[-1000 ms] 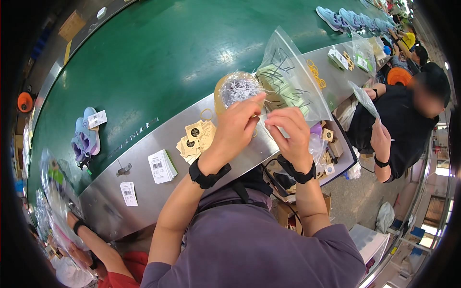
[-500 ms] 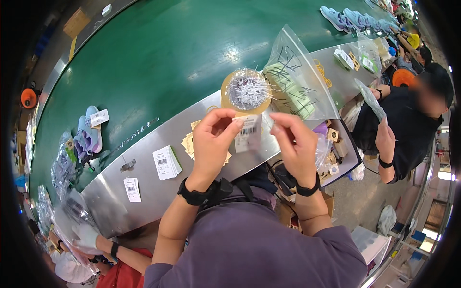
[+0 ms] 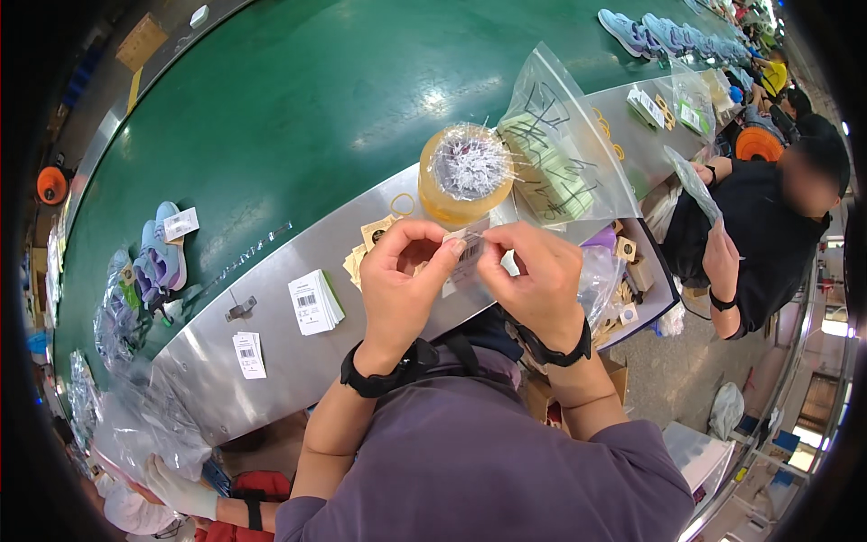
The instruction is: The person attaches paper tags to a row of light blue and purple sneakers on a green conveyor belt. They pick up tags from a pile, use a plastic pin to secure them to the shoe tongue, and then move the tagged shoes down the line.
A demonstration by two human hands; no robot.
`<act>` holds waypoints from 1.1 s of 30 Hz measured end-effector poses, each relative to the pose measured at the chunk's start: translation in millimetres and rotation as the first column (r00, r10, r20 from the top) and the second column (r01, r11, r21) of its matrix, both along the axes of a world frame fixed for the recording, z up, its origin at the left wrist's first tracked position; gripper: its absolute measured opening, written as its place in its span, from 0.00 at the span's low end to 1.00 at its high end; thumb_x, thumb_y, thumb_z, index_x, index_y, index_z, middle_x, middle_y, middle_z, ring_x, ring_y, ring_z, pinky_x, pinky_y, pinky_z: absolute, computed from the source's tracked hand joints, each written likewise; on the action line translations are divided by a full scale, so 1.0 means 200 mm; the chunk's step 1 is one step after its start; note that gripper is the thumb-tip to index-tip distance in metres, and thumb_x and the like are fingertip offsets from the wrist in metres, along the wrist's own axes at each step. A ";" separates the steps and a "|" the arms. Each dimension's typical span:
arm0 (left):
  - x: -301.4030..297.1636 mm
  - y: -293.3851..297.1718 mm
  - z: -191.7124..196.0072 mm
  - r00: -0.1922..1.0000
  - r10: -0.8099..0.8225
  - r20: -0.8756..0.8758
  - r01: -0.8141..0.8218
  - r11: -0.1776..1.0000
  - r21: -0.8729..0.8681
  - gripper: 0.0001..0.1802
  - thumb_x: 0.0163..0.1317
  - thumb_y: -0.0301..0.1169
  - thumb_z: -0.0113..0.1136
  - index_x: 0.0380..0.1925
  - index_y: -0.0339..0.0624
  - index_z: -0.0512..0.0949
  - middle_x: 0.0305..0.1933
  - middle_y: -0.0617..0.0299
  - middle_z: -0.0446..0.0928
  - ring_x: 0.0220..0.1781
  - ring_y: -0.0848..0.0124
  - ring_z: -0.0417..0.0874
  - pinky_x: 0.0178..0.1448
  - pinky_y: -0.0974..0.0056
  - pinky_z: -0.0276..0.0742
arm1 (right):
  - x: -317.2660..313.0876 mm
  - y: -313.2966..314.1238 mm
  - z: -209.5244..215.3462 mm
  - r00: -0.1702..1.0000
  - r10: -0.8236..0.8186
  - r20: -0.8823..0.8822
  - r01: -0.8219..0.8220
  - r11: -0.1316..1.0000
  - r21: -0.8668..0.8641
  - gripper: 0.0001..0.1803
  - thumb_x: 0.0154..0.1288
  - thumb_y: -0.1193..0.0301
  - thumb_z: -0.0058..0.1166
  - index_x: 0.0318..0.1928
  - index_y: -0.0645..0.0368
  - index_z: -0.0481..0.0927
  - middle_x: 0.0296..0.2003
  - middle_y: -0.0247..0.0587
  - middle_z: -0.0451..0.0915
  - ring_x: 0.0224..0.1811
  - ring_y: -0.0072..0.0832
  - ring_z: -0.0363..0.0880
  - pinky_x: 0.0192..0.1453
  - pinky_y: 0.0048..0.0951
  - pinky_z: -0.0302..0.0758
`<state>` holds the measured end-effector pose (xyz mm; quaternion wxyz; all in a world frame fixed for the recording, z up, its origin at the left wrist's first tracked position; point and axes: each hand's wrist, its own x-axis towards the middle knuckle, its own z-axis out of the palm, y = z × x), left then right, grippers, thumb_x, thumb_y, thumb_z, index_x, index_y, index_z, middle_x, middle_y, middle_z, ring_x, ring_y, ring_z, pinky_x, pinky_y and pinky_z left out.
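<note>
your left hand (image 3: 402, 289) and right hand (image 3: 533, 280) pinched a tag (image 3: 465, 257) between the fingertips. you did best holding it taut, thumbs near its edge.

My left hand (image 3: 404, 294) is no longer reaching up at the roll of clear tape (image 3: 466, 174); it is drawn back toward my chest. My right hand (image 3: 533, 285) sits closer to it now, and the small white barcode tag (image 3: 466, 256) is pinched between the fingers (image 3: 449, 250) of both. The roll stands free on the counter (image 3: 298, 361).
</note>
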<state>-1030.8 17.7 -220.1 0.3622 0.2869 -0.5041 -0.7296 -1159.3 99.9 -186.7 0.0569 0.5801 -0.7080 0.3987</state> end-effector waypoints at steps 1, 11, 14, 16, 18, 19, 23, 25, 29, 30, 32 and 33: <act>0.00 0.00 0.00 1.000 0.001 -0.012 -0.001 1.000 -0.019 0.06 0.59 0.21 0.64 0.35 0.35 0.77 0.34 0.66 0.78 0.35 0.81 0.78 0.40 0.75 0.75 | 0.00 0.00 0.00 1.000 -0.007 -0.006 0.007 1.000 0.010 0.09 0.47 0.80 0.62 0.30 0.58 0.76 0.20 0.37 0.77 0.20 0.32 0.78 0.24 0.28 0.73; -0.04 0.02 -0.07 0.995 0.097 -0.034 -0.103 0.946 -0.308 0.08 0.53 0.16 0.65 0.32 0.35 0.77 0.35 0.58 0.78 0.36 0.72 0.81 0.42 0.70 0.77 | 0.02 0.00 -0.03 0.999 -0.006 0.032 0.005 1.000 0.025 0.08 0.47 0.80 0.61 0.29 0.58 0.76 0.19 0.36 0.76 0.18 0.30 0.77 0.22 0.27 0.72; -0.04 0.03 -0.07 0.990 0.138 -0.028 -0.134 0.859 -0.495 0.09 0.51 0.15 0.65 0.32 0.35 0.77 0.35 0.55 0.79 0.36 0.67 0.81 0.41 0.68 0.77 | 0.03 0.01 -0.04 0.992 -0.022 0.121 0.016 0.999 0.051 0.09 0.49 0.80 0.62 0.32 0.59 0.77 0.19 0.36 0.78 0.18 0.27 0.78 0.22 0.26 0.71; -0.04 0.03 -0.07 0.989 0.141 -0.041 -0.140 0.815 -0.562 0.10 0.49 0.14 0.64 0.32 0.35 0.77 0.34 0.54 0.79 0.36 0.63 0.82 0.40 0.66 0.77 | 0.04 0.01 -0.06 0.980 -0.045 0.193 0.035 0.998 0.053 0.10 0.51 0.80 0.61 0.36 0.59 0.78 0.20 0.35 0.79 0.17 0.25 0.78 0.22 0.25 0.71; -0.04 0.03 -0.07 0.977 0.206 -0.048 -0.184 0.715 -0.675 0.10 0.48 0.14 0.64 0.32 0.35 0.78 0.35 0.54 0.79 0.36 0.62 0.81 0.39 0.65 0.77 | 0.06 0.01 -0.07 0.958 -0.063 0.278 0.058 0.998 0.026 0.12 0.54 0.80 0.60 0.40 0.59 0.78 0.22 0.35 0.81 0.17 0.23 0.77 0.21 0.24 0.71; -0.04 0.03 -0.07 0.971 0.233 -0.053 -0.197 0.657 -0.728 0.10 0.47 0.14 0.63 0.32 0.34 0.78 0.35 0.53 0.79 0.36 0.61 0.81 0.38 0.64 0.77 | 0.07 0.01 -0.07 0.960 -0.043 0.277 0.042 0.999 0.011 0.13 0.55 0.81 0.60 0.42 0.59 0.77 0.23 0.36 0.81 0.17 0.24 0.77 0.21 0.23 0.71; -0.02 -0.01 -0.07 0.968 0.218 -0.126 -0.208 0.413 -0.886 0.12 0.42 0.16 0.63 0.30 0.33 0.79 0.36 0.53 0.77 0.35 0.59 0.81 0.37 0.63 0.78 | 0.08 0.04 -0.07 0.920 0.028 0.391 -0.062 0.995 0.075 0.15 0.59 0.82 0.56 0.48 0.61 0.77 0.29 0.38 0.83 0.22 0.22 0.79 0.25 0.21 0.71; 0.00 -0.02 -0.08 0.975 0.182 -0.127 -0.188 0.370 -0.910 0.12 0.40 0.18 0.64 0.30 0.33 0.79 0.36 0.54 0.77 0.36 0.59 0.81 0.37 0.63 0.78 | 0.05 0.07 -0.05 0.855 0.033 0.518 -0.134 0.979 0.157 0.15 0.61 0.81 0.54 0.49 0.62 0.77 0.31 0.38 0.83 0.27 0.18 0.79 0.30 0.20 0.72; 0.08 0.01 -0.08 0.990 0.129 -0.051 -0.076 0.196 -0.978 0.11 0.39 0.23 0.63 0.27 0.35 0.77 0.34 0.56 0.75 0.38 0.61 0.80 0.37 0.63 0.79 | 0.00 0.13 -0.02 0.458 -0.093 0.884 -0.353 0.894 0.277 0.11 0.64 0.78 0.51 0.47 0.65 0.77 0.34 0.31 0.80 0.35 0.15 0.74 0.40 0.20 0.71; 0.10 0.03 -0.09 0.990 0.126 -0.056 -0.075 0.152 -0.986 0.10 0.39 0.22 0.64 0.27 0.36 0.79 0.35 0.57 0.77 0.37 0.60 0.81 0.36 0.63 0.80 | 0.00 0.13 -0.03 0.439 -0.064 0.896 -0.405 0.877 0.261 0.10 0.64 0.78 0.53 0.46 0.64 0.77 0.34 0.31 0.80 0.34 0.15 0.75 0.40 0.21 0.71; 0.13 0.06 -0.11 0.992 0.129 0.001 -0.019 0.157 -0.987 0.10 0.41 0.24 0.62 0.28 0.36 0.78 0.33 0.58 0.75 0.37 0.64 0.80 0.37 0.64 0.79 | 0.00 0.14 -0.04 0.622 -0.013 0.783 -0.392 0.861 0.325 0.09 0.62 0.77 0.55 0.43 0.63 0.78 0.33 0.32 0.79 0.33 0.17 0.75 0.40 0.21 0.72; 0.14 0.08 -0.13 0.991 0.126 0.034 0.014 0.161 -0.987 0.10 0.42 0.24 0.61 0.28 0.37 0.77 0.33 0.59 0.74 0.37 0.65 0.80 0.37 0.65 0.78 | 0.01 0.13 -0.05 0.769 0.030 0.638 -0.349 0.857 0.380 0.08 0.62 0.77 0.56 0.43 0.62 0.78 0.33 0.33 0.79 0.32 0.18 0.76 0.39 0.21 0.72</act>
